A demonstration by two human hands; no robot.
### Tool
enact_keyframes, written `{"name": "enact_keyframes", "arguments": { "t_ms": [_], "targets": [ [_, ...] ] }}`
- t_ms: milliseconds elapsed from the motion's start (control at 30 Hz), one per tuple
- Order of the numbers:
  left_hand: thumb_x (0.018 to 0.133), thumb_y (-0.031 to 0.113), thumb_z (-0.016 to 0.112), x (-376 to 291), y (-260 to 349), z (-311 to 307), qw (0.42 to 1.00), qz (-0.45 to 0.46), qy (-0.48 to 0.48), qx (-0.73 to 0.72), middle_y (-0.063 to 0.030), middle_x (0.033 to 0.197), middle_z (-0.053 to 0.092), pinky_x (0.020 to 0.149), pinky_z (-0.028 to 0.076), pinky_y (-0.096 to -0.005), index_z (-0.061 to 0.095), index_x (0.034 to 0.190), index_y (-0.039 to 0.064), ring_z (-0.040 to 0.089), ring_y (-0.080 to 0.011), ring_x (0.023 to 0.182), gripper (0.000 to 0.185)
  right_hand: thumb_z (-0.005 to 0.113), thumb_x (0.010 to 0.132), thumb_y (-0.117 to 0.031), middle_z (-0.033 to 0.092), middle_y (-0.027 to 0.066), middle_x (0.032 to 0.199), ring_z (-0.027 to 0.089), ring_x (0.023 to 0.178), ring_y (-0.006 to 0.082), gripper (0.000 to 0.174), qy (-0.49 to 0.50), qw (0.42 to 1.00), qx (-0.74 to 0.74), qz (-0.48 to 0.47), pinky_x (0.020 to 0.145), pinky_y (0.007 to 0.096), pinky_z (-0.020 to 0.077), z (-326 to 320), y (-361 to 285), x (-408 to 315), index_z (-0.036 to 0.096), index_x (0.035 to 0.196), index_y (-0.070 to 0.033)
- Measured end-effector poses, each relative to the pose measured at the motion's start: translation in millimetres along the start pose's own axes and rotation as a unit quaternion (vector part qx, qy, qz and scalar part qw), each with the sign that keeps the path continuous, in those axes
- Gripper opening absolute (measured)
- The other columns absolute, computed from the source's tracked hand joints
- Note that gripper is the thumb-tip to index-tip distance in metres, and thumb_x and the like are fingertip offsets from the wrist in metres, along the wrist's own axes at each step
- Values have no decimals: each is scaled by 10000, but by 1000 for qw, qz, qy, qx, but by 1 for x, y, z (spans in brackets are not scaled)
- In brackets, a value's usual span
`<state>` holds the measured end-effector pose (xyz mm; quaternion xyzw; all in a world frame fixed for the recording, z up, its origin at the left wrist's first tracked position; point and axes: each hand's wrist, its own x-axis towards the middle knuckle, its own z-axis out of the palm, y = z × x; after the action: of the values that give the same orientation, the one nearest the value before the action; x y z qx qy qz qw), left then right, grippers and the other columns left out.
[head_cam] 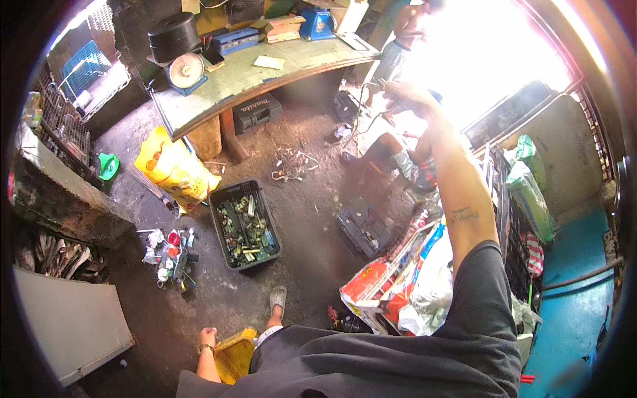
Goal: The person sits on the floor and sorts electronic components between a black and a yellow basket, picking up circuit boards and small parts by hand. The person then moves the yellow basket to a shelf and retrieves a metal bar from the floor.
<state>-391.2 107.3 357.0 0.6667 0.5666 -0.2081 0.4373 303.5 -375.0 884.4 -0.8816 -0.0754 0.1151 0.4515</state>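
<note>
My right arm reaches far forward, and my right hand (405,94) grips a thin dark cable (359,112) that hangs in bends towards the floor. Glare from the doorway washes out part of that hand. Low on the left, my left hand (208,337) has its fingers curled, with nothing visible in it. Beside it lies a yellow plastic basket (233,355), partly hidden by my shirt. Before me on the floor stands a black plastic crate (277,244) holding circuit boards and other scrap parts. Further forward lies a tangle of pale wires (294,164).
One person sits low near the cable (423,164); another stands by the doorway (395,49). A workbench (224,84) carries a dial scale (186,70). A yellow sack (174,169), a scrap pile (171,258), an open tool case (363,226) and plastic bags (430,298) lie around.
</note>
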Motion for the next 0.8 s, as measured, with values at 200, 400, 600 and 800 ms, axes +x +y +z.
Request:
{"name": "enact_keyframes", "arguments": {
  "t_ms": [200,400,600,800],
  "targets": [
    [940,285,725,-14,-27,20,996,-69,-60,-4,-174,1368,617,774,624,-613,648,1300,76,627,-405,1167,424,690,893,-292,700,124,938,686,768,220,349,160,983,-20,-92,605,362,577,7,28,100,688,1139,-44],
    [927,319,729,-70,-29,17,995,-48,-59,71,-171,1309,675,975,537,-507,686,1279,46,633,-368,1195,447,680,948,-285,679,86,1044,675,996,253,259,204,923,309,-105,788,482,605,40,23,128,660,1113,-87],
    [931,318,722,-44,-44,16,994,-52,-36,92,-183,1265,697,1012,505,-486,708,1222,33,651,-349,1163,408,622,989,-215,647,210,1081,675,1050,358,234,81,832,546,-64,889,582,611,43,25,118,598,1119,-22],
    [965,306,699,4,15,21,999,-35,-21,-8,-166,1215,701,925,546,-552,694,1216,47,647,-378,1126,361,697,945,-153,649,157,996,681,945,341,153,75,854,511,-65,901,509,611,22,16,94,649,1003,-21]
  ]
}}
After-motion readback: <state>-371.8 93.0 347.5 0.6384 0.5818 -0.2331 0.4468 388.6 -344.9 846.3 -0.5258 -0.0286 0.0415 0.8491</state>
